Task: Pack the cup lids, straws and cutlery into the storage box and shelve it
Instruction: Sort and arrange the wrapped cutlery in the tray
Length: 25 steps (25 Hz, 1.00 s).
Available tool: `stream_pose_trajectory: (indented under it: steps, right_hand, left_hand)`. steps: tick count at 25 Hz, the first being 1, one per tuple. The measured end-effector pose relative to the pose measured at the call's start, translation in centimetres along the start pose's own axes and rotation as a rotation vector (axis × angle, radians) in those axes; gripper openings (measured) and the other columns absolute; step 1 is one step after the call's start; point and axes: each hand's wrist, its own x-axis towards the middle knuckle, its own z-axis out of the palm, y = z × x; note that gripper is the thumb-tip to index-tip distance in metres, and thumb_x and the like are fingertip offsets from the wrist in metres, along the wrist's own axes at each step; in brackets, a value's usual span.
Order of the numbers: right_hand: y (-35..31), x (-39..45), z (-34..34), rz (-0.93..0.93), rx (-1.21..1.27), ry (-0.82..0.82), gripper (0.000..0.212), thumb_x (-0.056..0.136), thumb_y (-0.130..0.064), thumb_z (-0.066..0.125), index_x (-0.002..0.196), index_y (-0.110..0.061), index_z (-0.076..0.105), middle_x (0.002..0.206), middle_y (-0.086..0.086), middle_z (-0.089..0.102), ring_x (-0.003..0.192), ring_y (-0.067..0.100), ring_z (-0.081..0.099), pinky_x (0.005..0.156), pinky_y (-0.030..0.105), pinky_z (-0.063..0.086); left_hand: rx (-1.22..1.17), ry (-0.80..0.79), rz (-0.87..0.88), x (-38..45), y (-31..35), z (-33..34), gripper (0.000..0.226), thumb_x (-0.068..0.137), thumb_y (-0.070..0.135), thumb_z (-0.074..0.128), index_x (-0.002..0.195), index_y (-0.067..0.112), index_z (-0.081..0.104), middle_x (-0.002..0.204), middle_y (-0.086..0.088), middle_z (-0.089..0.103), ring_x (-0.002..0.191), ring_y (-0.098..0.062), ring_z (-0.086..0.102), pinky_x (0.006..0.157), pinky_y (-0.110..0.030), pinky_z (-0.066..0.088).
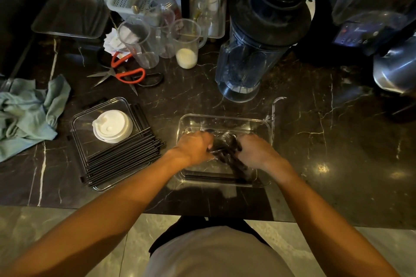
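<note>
Our forearms reached over the worktop (pixel 292 141) edge into the clear box (pixel 225 119). L hand (pixel 193 148) and R hand (pixel 256 153) both had fingers curled on a wrapped bundle of black cutlery (pixel 225 149), held between them inside the box, w/ each grip clamped on it. One black straw (pixel 211 178) lay along the box's near wall. To the left, apart from the box, white cup lids (pixel 112 126) sat on a clear lid (pixel 78 123), w/ more straws (pixel 121 155) piled across its near part. Scissors (pixel 126 72) and a cloth (pixel 27 112) lay farther left.
</note>
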Motion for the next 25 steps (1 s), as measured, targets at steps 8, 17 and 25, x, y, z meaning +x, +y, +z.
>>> stream_pose_trajectory:
  steps: [8,17,25]
  right_hand:
    - [2.2,-2.1,-1.9,0.046,0.76,-0.031,0.015,0.099,-0.013,0.065,0.109,-0.002,0.067,0.088,0.008,0.067,0.066,0.011,0.061,0.057,0.026,0.05]
    - [1.4,-2.0,0.2,0.078,1.233,-0.063,0.022,0.096,-0.014,0.071,0.111,0.001,0.07,0.085,0.008,0.071,0.065,0.011,0.065,0.06,0.025,0.058]
    - [0.2,-1.8,1.0,0.09,1.152,0.066,0.021,0.095,-0.019,0.074,0.107,-0.004,0.066,0.091,0.012,0.072,0.061,0.01,0.069,0.063,0.029,0.064]
  left_hand:
    - [-0.858,0.006,-0.082,-0.9,0.2,-0.7,0.014,0.104,0.017,0.056,0.115,0.011,0.06,0.104,-0.009,0.074,0.096,-0.023,0.075,0.087,-0.038,0.062]
    - [-1.357,-0.076,-0.104,-0.8,1.4,1.3,0.03,0.1,0.025,0.062,0.128,0.015,0.063,0.132,-0.007,0.067,0.128,-0.025,0.059,0.107,-0.037,0.05]
    - [-1.186,0.149,-0.115,-0.5,1.3,2.2,0.021,0.102,0.023,0.059,0.114,0.009,0.069,0.114,-0.011,0.072,0.115,-0.026,0.065,0.105,-0.042,0.05]
